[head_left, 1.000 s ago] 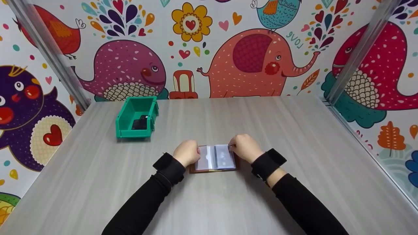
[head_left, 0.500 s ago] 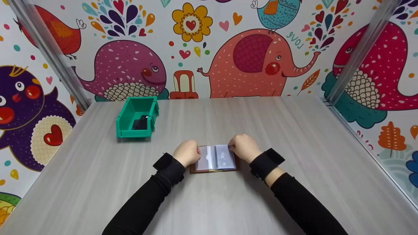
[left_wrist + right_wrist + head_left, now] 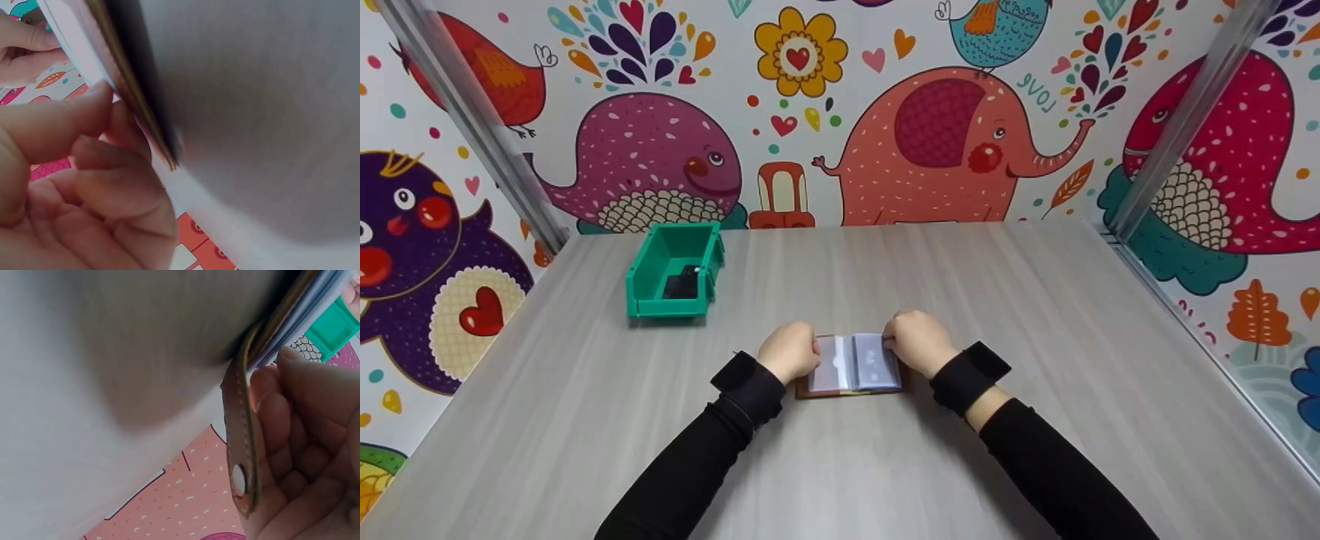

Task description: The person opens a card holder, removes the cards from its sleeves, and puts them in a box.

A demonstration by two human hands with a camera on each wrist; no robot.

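Note:
A brown card holder [image 3: 831, 393] lies spread out on the table, its clear plastic sleeves [image 3: 876, 364] stacked thicker on the right half. My left hand [image 3: 790, 351] pinches the left cover's edge between thumb and curled fingers; the left wrist view shows that edge [image 3: 135, 90] at the fingertips. At the upper right corner of the sleeves, my right hand [image 3: 924, 343] pinches with thumb and forefinger, the other fingers curled. In the right wrist view, a stitched strap [image 3: 241, 416] with a round metal snap [image 3: 239, 480] hangs off the cover beside these fingers.
A green plastic bin [image 3: 666, 307] stands at the back left with a black object [image 3: 682, 283] inside. Printed wall panels [image 3: 810, 135] and metal posts [image 3: 1185, 127] border the pale wooden table [image 3: 840, 480].
The right hand and wrist have shifted very slightly left. The left hand, card holder and bin have stayed in place.

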